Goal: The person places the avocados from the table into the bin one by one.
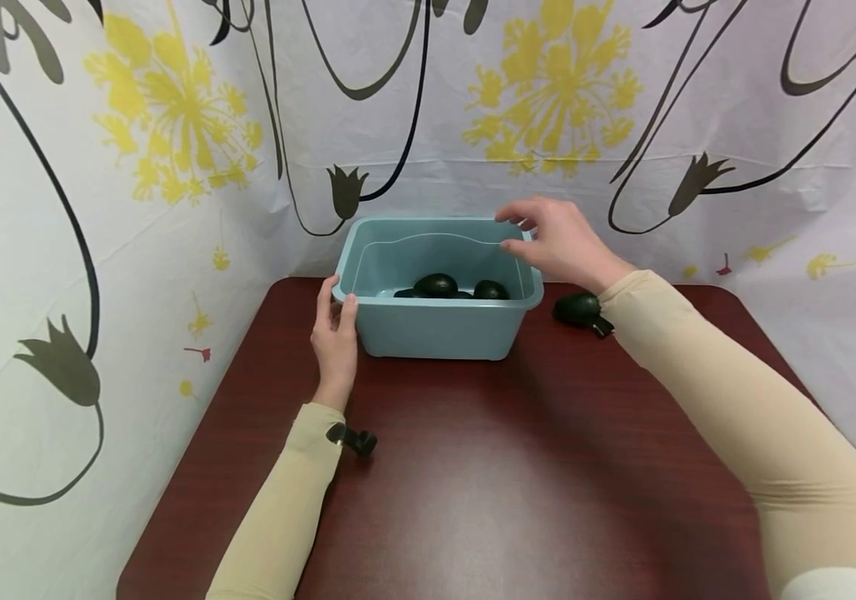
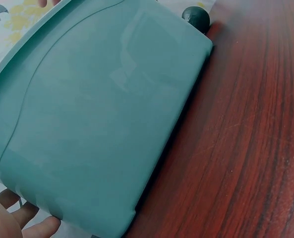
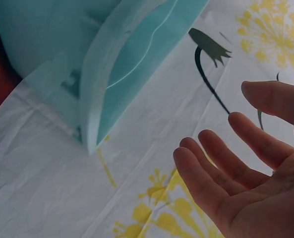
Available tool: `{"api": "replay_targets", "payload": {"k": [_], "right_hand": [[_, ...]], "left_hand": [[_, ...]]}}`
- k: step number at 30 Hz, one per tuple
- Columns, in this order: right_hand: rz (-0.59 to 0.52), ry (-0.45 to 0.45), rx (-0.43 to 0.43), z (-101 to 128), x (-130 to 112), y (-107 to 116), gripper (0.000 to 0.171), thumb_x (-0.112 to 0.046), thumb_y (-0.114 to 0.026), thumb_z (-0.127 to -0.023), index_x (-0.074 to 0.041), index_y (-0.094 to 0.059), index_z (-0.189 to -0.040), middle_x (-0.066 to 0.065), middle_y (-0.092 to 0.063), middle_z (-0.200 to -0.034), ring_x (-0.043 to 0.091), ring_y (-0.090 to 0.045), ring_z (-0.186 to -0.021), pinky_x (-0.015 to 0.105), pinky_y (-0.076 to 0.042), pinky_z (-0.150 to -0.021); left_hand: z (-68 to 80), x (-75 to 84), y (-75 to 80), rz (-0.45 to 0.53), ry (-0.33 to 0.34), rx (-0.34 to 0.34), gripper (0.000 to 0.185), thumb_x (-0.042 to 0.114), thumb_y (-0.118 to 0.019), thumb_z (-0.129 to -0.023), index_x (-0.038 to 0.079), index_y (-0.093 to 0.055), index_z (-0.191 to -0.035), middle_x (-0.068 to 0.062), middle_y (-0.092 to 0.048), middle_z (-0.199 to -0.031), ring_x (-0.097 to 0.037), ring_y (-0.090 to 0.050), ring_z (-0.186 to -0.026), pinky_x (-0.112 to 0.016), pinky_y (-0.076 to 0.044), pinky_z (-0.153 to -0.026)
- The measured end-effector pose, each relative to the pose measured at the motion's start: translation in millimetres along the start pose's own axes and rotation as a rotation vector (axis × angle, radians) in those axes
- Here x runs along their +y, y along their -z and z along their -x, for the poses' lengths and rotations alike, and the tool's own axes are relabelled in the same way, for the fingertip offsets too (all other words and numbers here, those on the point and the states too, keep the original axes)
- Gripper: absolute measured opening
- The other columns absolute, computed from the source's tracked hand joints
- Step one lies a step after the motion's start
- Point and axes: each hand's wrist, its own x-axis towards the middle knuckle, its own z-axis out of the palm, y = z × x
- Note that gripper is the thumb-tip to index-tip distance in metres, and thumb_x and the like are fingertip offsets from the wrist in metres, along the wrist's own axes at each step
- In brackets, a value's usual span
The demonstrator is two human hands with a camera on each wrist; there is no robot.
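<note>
A dark red-brown wooden counter (image 1: 473,500) is enclosed by white fabric curtains (image 1: 135,208) printed with yellow flowers and black stems

Teal tub (image 1: 435,329), dark green avocados (image 1: 437,285), reddish-brown table (image 1: 510,467), yellow-flowered white curtain (image 1: 548,92)
</note>
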Motion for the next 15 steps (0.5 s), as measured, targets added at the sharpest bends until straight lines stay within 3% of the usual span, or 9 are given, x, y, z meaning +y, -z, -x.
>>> {"api": "replay_targets", "payload": {"k": [2,6,9,15], "right_hand": [[-0.003,-0.004,0.012,2,5,3,0.038,-0.024,-0.069,-0.096,-0.018,-0.063,-0.134,0.004,-0.059,-0.136,0.027,-0.058,-0.115,0.047,-0.047,-0.094],[-0.011,-0.004,0.033,8,15,8,0.039,-0.025,-0.067,-0.097,-0.018,-0.063,-0.135,0.004,-0.06,-0.135,0.027,-0.058,-0.116,0.047,-0.048,-0.094],[-0.004,-0.006,0.052,12,23,12,0.036,-0.025,-0.066,-0.098,-0.018,-0.064,-0.133,0.005,-0.061,-0.134,0.028,-0.058,-0.115,0.047,-0.048,-0.093],[0.013,-0.029,0.078,20,43,14,0.033,-0.026,-0.064,-0.098,-0.016,-0.065,-0.129,0.008,-0.061,-0.132,0.031,-0.059,-0.113,0.048,-0.048,-0.092]], "left_hand": [[-3.5,-9.3,-0.6,-0.005,-0.011,0.001,0.047,0.045,-0.059,-0.101,0.038,-0.049,-0.146,-0.005,-0.061,-0.125,-0.018,-0.057,-0.109,-0.043,-0.044,-0.096],[-3.2,-8.7,-0.4,-0.011,-0.01,-0.001,0.047,0.045,-0.057,-0.101,0.038,-0.048,-0.147,-0.005,-0.061,-0.125,-0.017,-0.057,-0.109,-0.042,-0.044,-0.095],[1.1,2.2,0.3,-0.004,-0.005,-0.008,0.047,0.038,-0.057,-0.103,0.031,-0.048,-0.148,-0.008,-0.061,-0.125,-0.02,-0.057,-0.109,-0.044,-0.044,-0.095],[3.8,6.4,1.9,0.004,-0.014,-0.02,0.047,0.037,-0.058,-0.103,0.03,-0.048,-0.148,-0.007,-0.061,-0.124,-0.017,-0.057,-0.109,-0.042,-0.044,-0.095]]}}
